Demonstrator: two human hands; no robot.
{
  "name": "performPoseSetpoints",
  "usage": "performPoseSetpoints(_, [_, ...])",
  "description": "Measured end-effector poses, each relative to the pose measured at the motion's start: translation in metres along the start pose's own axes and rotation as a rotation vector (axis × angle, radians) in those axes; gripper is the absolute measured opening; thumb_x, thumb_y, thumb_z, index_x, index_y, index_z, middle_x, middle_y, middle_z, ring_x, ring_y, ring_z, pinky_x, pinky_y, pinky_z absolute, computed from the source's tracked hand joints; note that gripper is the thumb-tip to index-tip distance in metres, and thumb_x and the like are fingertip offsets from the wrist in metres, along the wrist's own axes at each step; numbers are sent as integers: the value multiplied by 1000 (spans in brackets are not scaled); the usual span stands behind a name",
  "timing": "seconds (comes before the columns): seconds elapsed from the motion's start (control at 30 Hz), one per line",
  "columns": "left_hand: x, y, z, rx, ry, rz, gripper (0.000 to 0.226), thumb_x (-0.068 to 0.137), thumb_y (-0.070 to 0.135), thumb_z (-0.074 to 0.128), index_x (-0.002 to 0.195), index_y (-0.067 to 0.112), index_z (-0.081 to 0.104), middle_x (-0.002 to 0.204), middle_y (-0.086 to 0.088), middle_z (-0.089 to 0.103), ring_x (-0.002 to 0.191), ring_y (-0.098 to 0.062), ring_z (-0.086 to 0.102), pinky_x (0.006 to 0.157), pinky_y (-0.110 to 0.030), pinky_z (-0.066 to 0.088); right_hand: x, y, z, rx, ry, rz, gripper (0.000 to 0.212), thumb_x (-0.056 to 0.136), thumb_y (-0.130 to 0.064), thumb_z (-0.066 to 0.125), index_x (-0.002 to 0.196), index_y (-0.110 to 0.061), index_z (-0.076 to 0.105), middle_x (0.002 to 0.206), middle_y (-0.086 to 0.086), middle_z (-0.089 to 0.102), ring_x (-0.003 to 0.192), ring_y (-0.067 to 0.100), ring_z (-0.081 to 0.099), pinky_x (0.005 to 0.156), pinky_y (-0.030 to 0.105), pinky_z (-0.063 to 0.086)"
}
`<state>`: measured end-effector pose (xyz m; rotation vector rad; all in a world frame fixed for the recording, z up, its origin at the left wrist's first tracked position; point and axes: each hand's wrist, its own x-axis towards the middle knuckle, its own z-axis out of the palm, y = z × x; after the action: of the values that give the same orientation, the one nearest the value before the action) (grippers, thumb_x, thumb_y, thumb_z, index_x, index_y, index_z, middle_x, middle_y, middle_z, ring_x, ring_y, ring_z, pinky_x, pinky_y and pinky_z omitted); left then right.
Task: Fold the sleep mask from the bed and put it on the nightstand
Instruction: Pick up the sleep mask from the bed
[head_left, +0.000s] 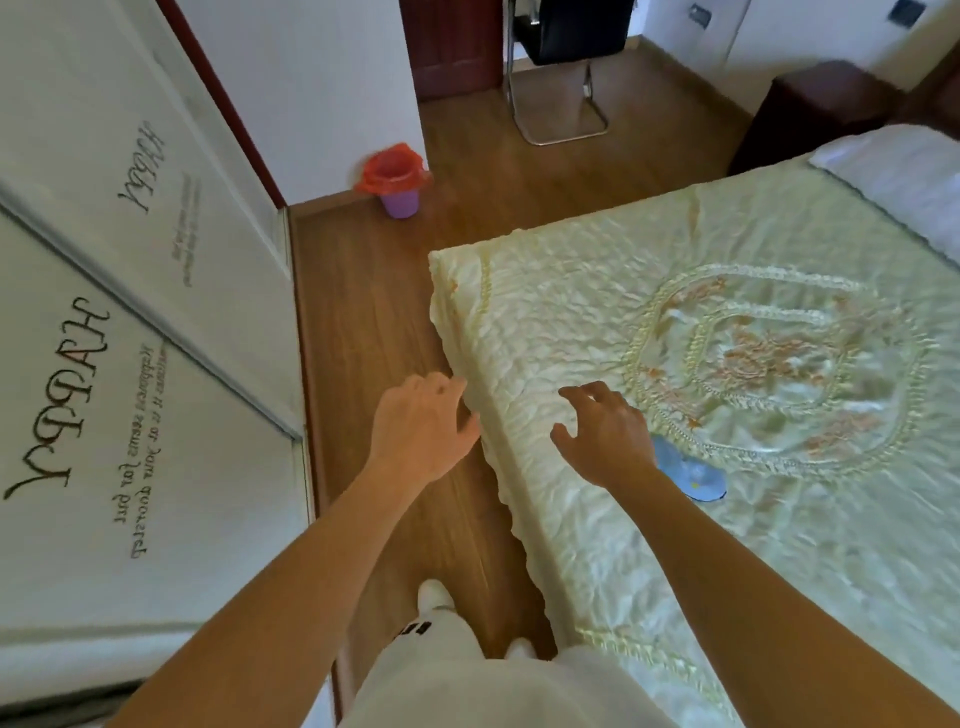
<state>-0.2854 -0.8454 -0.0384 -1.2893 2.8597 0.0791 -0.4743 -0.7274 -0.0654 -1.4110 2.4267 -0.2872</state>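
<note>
A light blue sleep mask (688, 475) lies flat on the pale green bedspread (675, 519) near the bed's left edge, partly hidden behind my right wrist. My right hand (605, 434) hovers just left of it, fingers spread, holding nothing. At the edge of the mattress, over the wooden floor, my left hand (423, 423) is open too, its fingertips close to the bedspread's side. A dark brown nightstand (815, 111) stands at the far right beside the head of the bed.
White wardrobe doors (130, 338) with lettering line the left side of a narrow floor strip. A purple bin (399, 195) with a red bag sits by the wall. A black chair (566, 57) on a metal frame stands at the back. A white pillow (904, 171) lies far right.
</note>
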Motion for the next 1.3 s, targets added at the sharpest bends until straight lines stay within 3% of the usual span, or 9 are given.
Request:
performPoseSetpoints(0.13, [59,24,10,-8,-30,154,53,90,54,43,126,18,58,120,-4,67,105,-26,61,81,-42,52,17,31,-4,29,18,138,52,93,-40,56,143,-23,52,144,6,55,128,29,54,103,45,44])
performPoseSetpoints(0.43, [196,93,37,-33,-143,536,56,93,53,39,137,19,50,134,-5,60,118,-28,53,92,-42,46,46,95,-26,83,108,555,54,89,-37,61,140,-22,54,141,9,57,125,33,56,103,46,47])
performPoseSetpoints(0.7, [257,153,66,-24,-230,865,54,92,50,44,134,17,53,132,-6,60,115,-28,55,90,-41,47,48,139,-36,62,170,816,55,86,-35,66,138,-19,57,139,12,61,122,35,59,99,47,47])
performPoseSetpoints(0.87, [260,195,112,-22,-342,998,56,90,49,46,137,18,50,135,-6,57,117,-27,53,94,-41,43,38,181,-17,72,166,904,56,84,-33,70,136,-17,59,134,12,63,117,36,62,91,48,51])
performPoseSetpoints(1.3, [250,265,282,66,-462,1083,54,87,50,45,129,19,53,127,-3,60,109,-25,56,90,-40,44,44,269,126,152,9,895,58,90,-38,60,144,-22,48,146,6,52,133,28,50,104,44,42])
